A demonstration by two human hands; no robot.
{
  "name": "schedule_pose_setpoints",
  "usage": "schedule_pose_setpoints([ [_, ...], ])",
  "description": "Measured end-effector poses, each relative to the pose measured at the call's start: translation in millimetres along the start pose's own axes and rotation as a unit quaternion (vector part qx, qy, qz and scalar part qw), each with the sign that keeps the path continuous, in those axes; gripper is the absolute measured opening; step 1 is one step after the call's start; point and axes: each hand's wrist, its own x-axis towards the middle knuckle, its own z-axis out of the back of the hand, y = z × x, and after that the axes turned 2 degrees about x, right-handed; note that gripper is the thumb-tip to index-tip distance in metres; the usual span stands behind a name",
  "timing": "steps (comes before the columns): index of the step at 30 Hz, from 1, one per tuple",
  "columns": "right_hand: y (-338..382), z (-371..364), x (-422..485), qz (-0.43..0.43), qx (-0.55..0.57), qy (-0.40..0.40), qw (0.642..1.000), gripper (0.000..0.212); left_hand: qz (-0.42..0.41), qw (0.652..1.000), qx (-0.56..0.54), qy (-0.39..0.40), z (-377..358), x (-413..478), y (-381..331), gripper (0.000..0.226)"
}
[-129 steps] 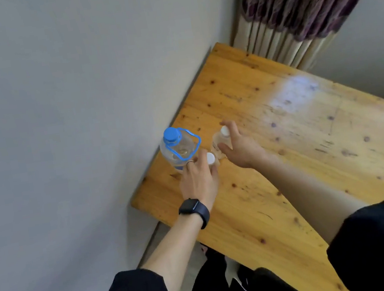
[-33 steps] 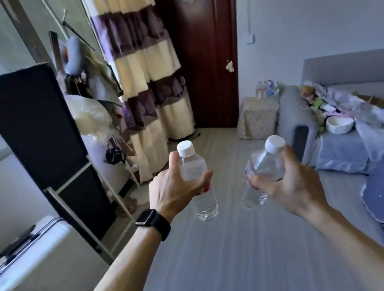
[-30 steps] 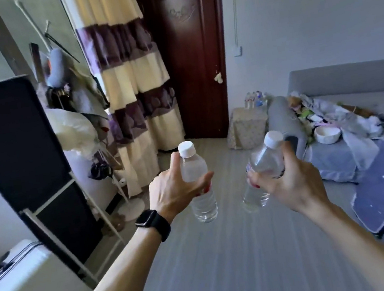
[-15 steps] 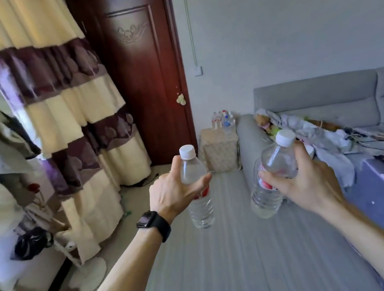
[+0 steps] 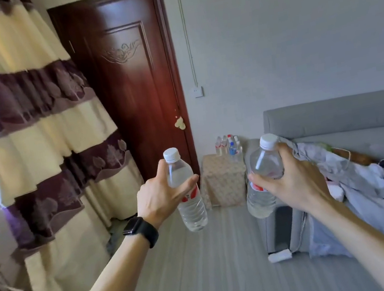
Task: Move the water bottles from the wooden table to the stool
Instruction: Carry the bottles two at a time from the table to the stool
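Note:
My left hand grips a clear water bottle with a white cap and a red label, held upright in mid-air. My right hand grips a second clear, white-capped bottle, tilted slightly to the right. Ahead, against the far wall, stands a cloth-covered stool with several small bottles on its top. The wooden table is out of view.
A dark red door is left of the stool. A striped curtain hangs at the left. A grey sofa with crumpled clothes and cables fills the right. Striped grey floor runs ahead to the stool.
The view has swung right from the table, past a rack and suitcase, to face the stool and door. Both hands still carry their bottles, and the stool looks larger and nearer.

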Motion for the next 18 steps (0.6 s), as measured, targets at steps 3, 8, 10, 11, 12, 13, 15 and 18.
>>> schedule_pose_setpoints([
  [3,-10,-29,61,0.008,-0.025,0.016,1.000,0.070,0.024,0.998,-0.061,0.008,-31,50,14,0.063],
  [8,-26,-104,158,0.022,-0.021,0.027,0.999,0.075,0.031,0.991,-0.132,0.016,-94,140,53,0.046],
  [10,-31,-139,196,0.023,-0.024,0.029,0.999,0.079,0.024,0.989,-0.140,0.031,-122,181,75,0.046],
  [11,-31,-156,215,0.023,-0.028,0.028,0.999,0.080,0.023,0.989,-0.142,0.042,-135,201,86,0.048],
  [12,-29,-171,233,0.020,-0.032,0.024,0.999,0.079,0.022,0.988,-0.143,0.052,-147,223,96,0.050],
  [13,-27,-186,252,0.013,-0.034,0.021,0.999,0.077,0.022,0.987,-0.144,0.060,-158,245,105,0.051],
  [15,-25,-211,286,-0.006,-0.031,0.018,0.999,0.074,0.029,0.985,-0.155,0.075,-180,287,121,0.050],
  [18,-33,-242,333,-0.032,-0.024,0.011,0.999,0.070,0.041,0.979,-0.179,0.092,-214,349,140,0.052],
])
